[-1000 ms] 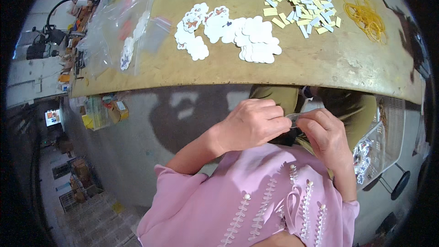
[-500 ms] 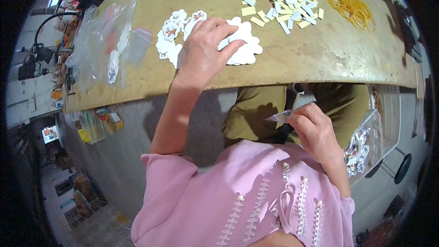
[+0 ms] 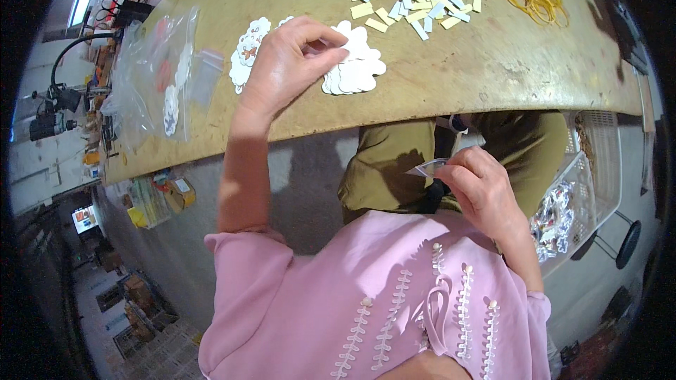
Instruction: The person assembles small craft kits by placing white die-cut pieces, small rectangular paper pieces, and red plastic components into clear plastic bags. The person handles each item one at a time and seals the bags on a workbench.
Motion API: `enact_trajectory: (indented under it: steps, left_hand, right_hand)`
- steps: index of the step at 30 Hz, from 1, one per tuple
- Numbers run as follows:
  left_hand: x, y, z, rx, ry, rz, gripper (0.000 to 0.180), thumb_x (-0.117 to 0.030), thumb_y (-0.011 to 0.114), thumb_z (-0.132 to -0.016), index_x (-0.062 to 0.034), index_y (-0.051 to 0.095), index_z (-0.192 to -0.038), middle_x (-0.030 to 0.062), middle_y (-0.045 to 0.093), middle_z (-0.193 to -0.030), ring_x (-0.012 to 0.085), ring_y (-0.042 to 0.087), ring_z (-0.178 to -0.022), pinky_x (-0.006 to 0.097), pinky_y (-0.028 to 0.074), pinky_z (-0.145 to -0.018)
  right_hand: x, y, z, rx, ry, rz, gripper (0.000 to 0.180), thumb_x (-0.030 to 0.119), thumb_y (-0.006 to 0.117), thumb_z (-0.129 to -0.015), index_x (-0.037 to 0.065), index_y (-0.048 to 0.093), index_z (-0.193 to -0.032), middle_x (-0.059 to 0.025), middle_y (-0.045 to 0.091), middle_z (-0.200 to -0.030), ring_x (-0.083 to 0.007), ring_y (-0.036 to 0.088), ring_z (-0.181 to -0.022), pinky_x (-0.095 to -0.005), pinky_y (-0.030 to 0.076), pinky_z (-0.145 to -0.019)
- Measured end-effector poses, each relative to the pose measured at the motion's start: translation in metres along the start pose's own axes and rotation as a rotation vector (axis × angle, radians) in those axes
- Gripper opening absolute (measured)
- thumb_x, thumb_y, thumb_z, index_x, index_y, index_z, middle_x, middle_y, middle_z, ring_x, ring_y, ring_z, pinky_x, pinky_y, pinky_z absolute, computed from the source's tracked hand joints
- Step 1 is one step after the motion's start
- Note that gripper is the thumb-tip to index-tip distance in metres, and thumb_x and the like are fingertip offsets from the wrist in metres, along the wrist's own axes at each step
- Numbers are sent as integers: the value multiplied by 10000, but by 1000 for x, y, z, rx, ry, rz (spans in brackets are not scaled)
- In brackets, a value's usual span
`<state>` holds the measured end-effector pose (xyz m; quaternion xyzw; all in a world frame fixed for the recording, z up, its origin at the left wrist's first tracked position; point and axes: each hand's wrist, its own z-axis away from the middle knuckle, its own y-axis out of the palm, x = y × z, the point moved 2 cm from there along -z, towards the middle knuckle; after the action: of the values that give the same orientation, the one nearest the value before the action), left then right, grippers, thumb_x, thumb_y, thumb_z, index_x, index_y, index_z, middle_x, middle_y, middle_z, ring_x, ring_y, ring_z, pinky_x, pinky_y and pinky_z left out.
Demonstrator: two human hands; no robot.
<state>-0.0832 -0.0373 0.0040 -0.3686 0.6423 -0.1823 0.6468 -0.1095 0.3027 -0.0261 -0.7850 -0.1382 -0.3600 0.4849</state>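
Left hand, far on counter, fingers pinching one white die-cut card off the pile; right hand, near lap, fingers holding small clear bag w/ mouth toward the cards.

Left hand pinching a white scalloped paper cutout from the pile on the tan wooden surface, right hand gripping a small clear plastic bag below the edge
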Motion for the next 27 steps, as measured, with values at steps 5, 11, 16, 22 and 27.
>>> enact_trajectory:
  steps: [5, 11, 16, 22, 27]
  left_hand:
    - [-14, -2, -3, 11, 69, -200, 217, -213, 825, -916, -36, 794, -1038, 95, 730, -946, 205, 708, -809, 326, 566, -753]
    - [-18, 1, -1, 31, 132, -245, 280, -262, 818, -929, -29, 765, -1075, 98, 723, -939, 243, 700, -826, 353, 563, -758]
    - [-5, -3, -4, 92, 22, -15, 258, -258, 796, -953, -13, 771, -1027, 105, 726, -954, 242, 690, -811, 350, 551, -742]
    - [-2, 0, -4, -48, 93, -171, 180, -180, 746, -974, -16, 777, -1042, 105, 743, -936, 236, 689, -774, 334, 546, -710]
    - [-14, 3, 7, -218, 157, -239, 111, -112, 743, -961, -21, 773, -1016, 100, 745, -879, 221, 695, -736, 322, 552, -675]
  right_hand:
    - [-1, 2, 3, 3, 20, -3, 191, -5, 755, -779, 12, 710, -964, -121, 649, -929, -316, 659, -859, -420, 554, -758]
    - [-3, 3, 2, -5, 18, -1, 191, -3, 756, -790, 11, 711, -976, -120, 652, -933, -314, 663, -858, -419, 555, -758]
    - [-2, 5, 0, 0, 12, 3, 197, -5, 753, -798, 11, 709, -989, -118, 640, -916, -317, 656, -846, -424, 551, -753]
    - [-3, 8, 2, 9, 32, -15, 214, -13, 757, -794, 8, 708, -1001, -120, 633, -920, -320, 646, -837, -420, 546, -733]
    - [-3, 3, 3, -80, 21, 15, 263, -29, 750, -760, 17, 719, -1017, -124, 643, -963, -316, 655, -865, -404, 549, -741]
